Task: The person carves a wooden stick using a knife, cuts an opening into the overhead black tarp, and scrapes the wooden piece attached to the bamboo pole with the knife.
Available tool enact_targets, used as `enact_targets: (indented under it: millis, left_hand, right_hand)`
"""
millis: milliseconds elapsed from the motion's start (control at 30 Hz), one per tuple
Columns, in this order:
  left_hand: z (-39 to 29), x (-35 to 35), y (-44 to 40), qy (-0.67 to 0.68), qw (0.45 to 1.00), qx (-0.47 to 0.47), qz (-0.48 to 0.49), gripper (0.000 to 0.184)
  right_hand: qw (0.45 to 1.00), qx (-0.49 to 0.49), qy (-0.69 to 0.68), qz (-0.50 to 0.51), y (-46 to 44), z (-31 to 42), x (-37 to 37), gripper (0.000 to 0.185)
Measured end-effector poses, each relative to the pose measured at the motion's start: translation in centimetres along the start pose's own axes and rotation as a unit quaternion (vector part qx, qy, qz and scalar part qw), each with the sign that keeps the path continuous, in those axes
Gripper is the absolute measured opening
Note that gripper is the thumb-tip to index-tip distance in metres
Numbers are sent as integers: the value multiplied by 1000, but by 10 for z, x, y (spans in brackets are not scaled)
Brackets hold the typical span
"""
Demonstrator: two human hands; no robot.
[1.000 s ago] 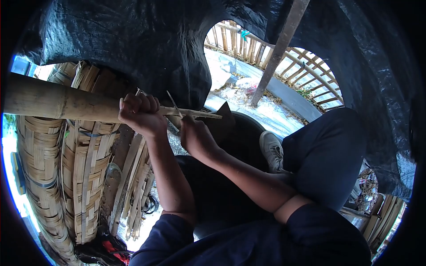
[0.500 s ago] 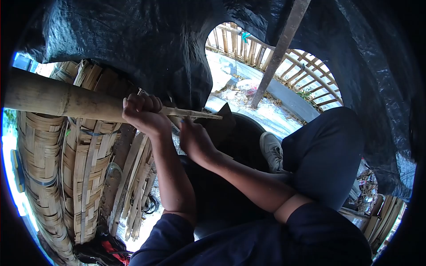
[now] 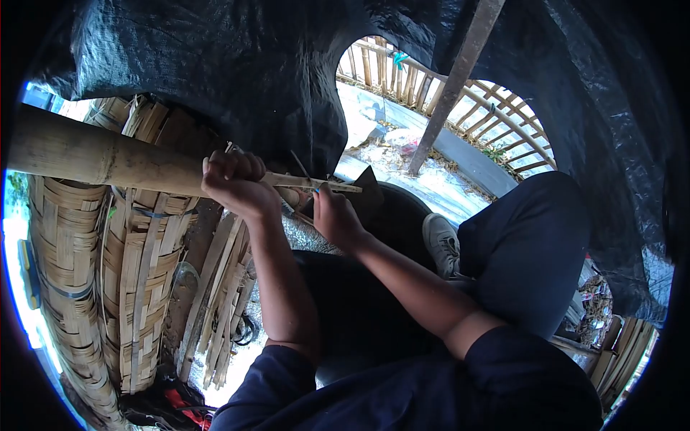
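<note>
Head view shows a thick bamboo pole point(image 3: 147, 164) running in from the left edge and narrowing to a split tip in front of the person; the left hand point(image 3: 236, 183) has its fingers wrapped round it where it thins. The right hand point(image 3: 336, 215) is closed just below the tip, beside a thin blade-like strip point(image 3: 299, 162) that slants up across the pole; whether the fingers grip that strip I cannot tell. Woven bamboo rolls point(image 3: 68, 280) stand close under the pole at the left, with split sticks point(image 3: 215, 309) next to them, crowding the left forearm's outer side. A dark pointed piece point(image 3: 371, 190) sits right behind the tip, and the bent knee point(image 3: 535, 244) and pale shoe point(image 3: 440, 244) close off the right. Black sheeting point(image 3: 208, 57) hangs over the place, a slanting post point(image 3: 451, 93) crosses its gap, and beyond lie pale, littered ground point(image 3: 392, 147) and a bamboo fence point(image 3: 381, 68). The sheeting's lower edge hangs near the hands; more open room shows between the forearms, over the dark lap, and through the gap outside.
</note>
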State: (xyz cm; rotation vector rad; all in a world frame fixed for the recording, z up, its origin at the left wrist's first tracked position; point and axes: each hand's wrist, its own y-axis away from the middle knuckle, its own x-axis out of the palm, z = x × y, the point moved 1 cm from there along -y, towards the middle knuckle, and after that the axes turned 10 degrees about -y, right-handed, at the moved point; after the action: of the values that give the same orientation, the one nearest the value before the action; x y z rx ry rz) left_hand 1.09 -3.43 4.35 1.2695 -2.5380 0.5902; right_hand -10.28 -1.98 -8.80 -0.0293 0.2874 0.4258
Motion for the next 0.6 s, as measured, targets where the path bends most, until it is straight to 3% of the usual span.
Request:
enact_targets:
  millis: [67, 100, 267, 333, 367, 400, 467, 533, 600]
  left_hand:
    - [3, -2, -8, -12, 1000, -5, -28, 27]
    - [4, -7, -14, -9, 1000, -7, -28, 27]
    - [2, -4, -6, 20, 1000, -6, -10, 27]
    - [-2, 1, 0, 22, 1000, -4, 2, 29]
    - [0, -1, 1, 18, 1000, -6, 2, 29]
    - [1, -1, -1, 10, 1000, 0, 12, 31]
    - [1, -2, -4, 5, 1000, 7, 22, 32]
    - [1, -4, -7, -25, 999, -7, -47, 34]
    - [1, -8, -11, -16, 999, -17, -46, 34]
  right_hand:
    - [995, -97, -14, -18, -8, -13, -2, 18]
    - [999, -45, 1, 1, -6, 6, -7, 19]
    - [998, 4, 40, 53, 4, 58, -12, 17]
    - [968, -224, 116, -12, 13, 66, -8, 15]
    - [989, -124, 74, 13, 11, 65, -10, 12]
    - [989, -125, 74, 12, 9, 54, -10, 12]
    - [998, -16, 54, 11, 2, 8, -6, 12]
    - [997, -74, -2, 9, -4, 9, -12, 15]
    - [997, -2, 74, 32, -2, 22, -5, 17]
